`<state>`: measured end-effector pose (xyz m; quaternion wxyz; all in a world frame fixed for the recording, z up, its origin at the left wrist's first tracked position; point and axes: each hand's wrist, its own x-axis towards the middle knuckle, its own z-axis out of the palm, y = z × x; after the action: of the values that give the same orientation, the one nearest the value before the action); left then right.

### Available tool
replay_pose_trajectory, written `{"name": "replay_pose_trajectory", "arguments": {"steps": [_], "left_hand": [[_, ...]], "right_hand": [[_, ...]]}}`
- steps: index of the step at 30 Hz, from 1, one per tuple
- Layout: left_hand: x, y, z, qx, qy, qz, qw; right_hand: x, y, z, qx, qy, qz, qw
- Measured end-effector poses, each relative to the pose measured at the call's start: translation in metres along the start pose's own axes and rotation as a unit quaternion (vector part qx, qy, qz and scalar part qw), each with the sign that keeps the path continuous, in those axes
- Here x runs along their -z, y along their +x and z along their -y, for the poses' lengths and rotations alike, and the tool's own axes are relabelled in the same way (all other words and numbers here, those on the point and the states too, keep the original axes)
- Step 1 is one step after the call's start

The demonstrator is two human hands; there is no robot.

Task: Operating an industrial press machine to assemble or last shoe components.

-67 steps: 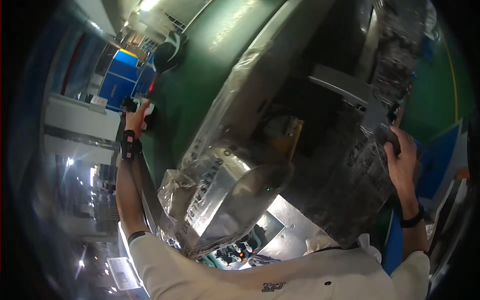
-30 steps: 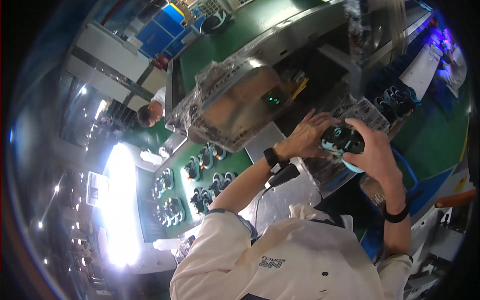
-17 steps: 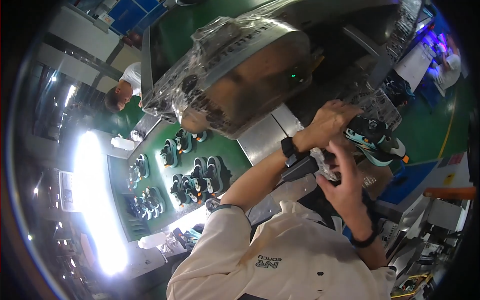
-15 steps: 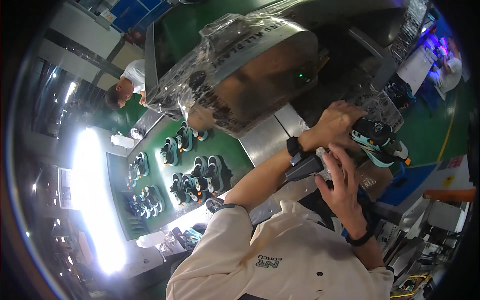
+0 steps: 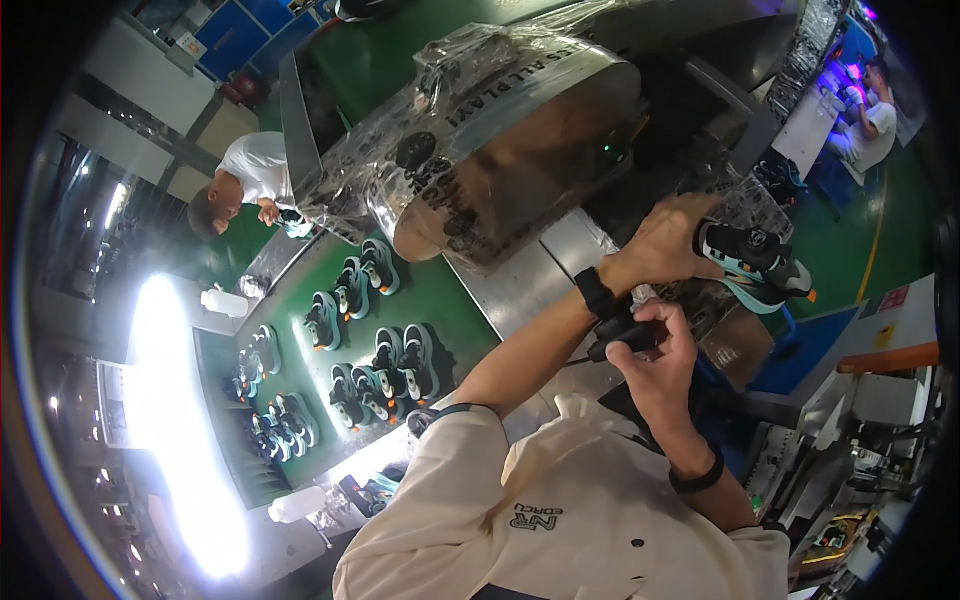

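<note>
My left hand reaches out to the right and grips a black, white and teal sports shoe by its heel end. The shoe has an orange tip and points away to the right. Its far side and some of my fingers are hidden. A black strap circles my left wrist, with a small black device beside it. My right hand is curled at that device, thumb and forefinger closed on it. Another black band sits on my right wrist.
A metal machine hood wrapped in clear film stands ahead. Several similar shoes stand on a green conveyor at left, near a bright light. One person works at far left, another at far right.
My right hand has shifted left and down, its spread fingers closing on the black device by my left wrist. The shoe has moved slightly left in view, and the left person now handles a shoe.
</note>
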<state>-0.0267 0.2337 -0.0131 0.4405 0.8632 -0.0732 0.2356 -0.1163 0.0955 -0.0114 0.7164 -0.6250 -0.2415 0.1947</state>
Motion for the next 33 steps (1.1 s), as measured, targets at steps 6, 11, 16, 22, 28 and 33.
{"name": "replay_pose_trajectory", "arguments": {"steps": [6, 11, 16, 22, 28, 33], "left_hand": [[0.014, -0.023, -0.032, 0.128, -0.471, -0.229, 0.842], [0.029, -0.048, -0.068, 0.161, -0.686, -0.071, 0.706], [0.04, -0.076, -0.133, 0.116, -0.758, 0.253, 0.589], [0.016, -0.116, -0.172, -0.206, -0.188, 0.339, 0.898], [-0.022, -0.117, -0.15, -0.248, 0.06, 0.403, 0.879], [-0.036, -0.106, -0.132, -0.223, 0.059, 0.367, 0.901]], "right_hand": [[0.012, -0.002, -0.021, -0.077, 0.052, 0.048, 0.995], [0.016, 0.001, -0.039, -0.022, 0.006, 0.121, 0.992], [0.02, 0.023, 0.013, 0.135, 0.049, 0.267, 0.953], [0.017, 0.013, 0.054, 0.143, -0.05, 0.257, 0.954], [0.047, 0.027, 0.043, -0.149, 0.122, 0.494, 0.848], [0.04, 0.027, 0.068, -0.087, -0.118, 0.533, 0.833]]}}
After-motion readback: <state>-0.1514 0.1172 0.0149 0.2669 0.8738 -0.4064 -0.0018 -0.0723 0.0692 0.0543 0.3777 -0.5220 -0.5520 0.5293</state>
